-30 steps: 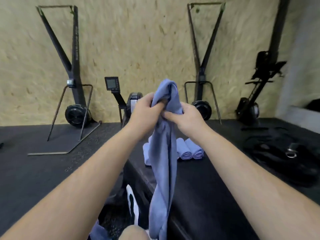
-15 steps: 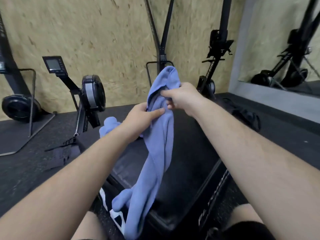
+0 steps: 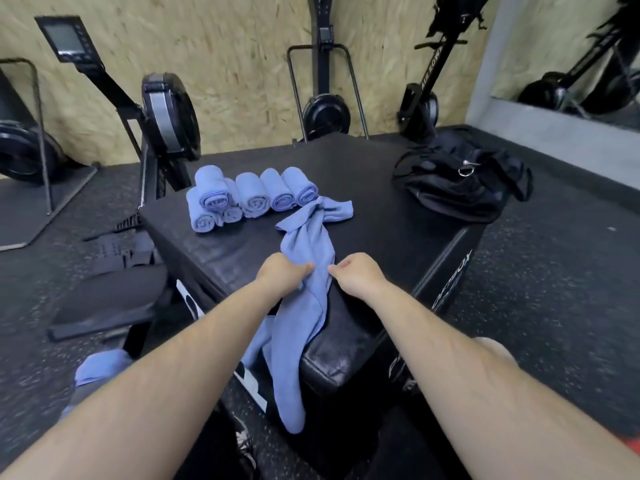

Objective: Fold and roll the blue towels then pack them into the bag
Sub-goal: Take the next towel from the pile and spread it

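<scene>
On the box (image 3: 367, 181), my left hand (image 3: 282, 271) and right hand (image 3: 360, 276), fingers curled, pinch the towel (image 3: 308, 249), apparently to spread it flat.

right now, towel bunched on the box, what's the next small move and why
Probably pull the left hand and right hand apart to spread the loose towel flat on the box: it lies twisted, one end hanging over the edge, both hands gripping it.

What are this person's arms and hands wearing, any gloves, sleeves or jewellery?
The left forearm and right forearm are bare, no sleeves in view. The left hand and right hand wear no gloves; no watch, bracelet or ring is visible.
</scene>
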